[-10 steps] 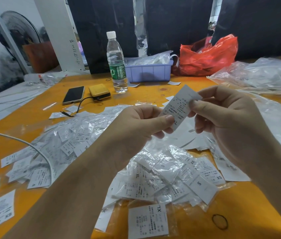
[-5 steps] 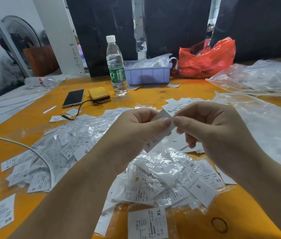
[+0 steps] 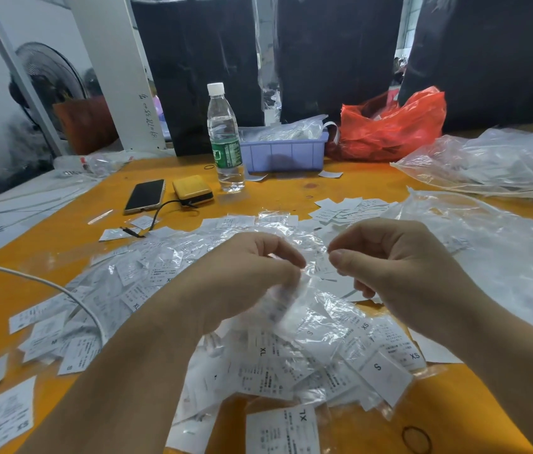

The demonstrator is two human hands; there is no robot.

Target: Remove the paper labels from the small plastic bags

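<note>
Both hands have come lower and nearer to the pile than a moment ago, and the white label that stood up between them is no longer seen. The left hand [image 3: 252, 276] has its fingers curled and pinches a small clear plastic bag [image 3: 286, 298], which hangs blurred under its fingertips; a label seems to be inside it, but I cannot tell surely. The right hand [image 3: 389, 267] is just beside, thumb and forefinger pressed together near the top edge of the same bag; whether it holds the film or a label is hidden.

Under the hands lies a heap of bagged labels [image 3: 324, 355] marked XL, S and XS, so much work is left. Behind the hands lie loose labels [image 3: 343, 209] out of their bags, and to the left a wide spread of labels in film [image 3: 134, 276]. I judge the task is somewhere in the middle.

Further on the orange table [image 3: 62, 231] stand a water bottle [image 3: 224, 139], a phone [image 3: 144, 195] and a purple bin [image 3: 286, 152].
</note>
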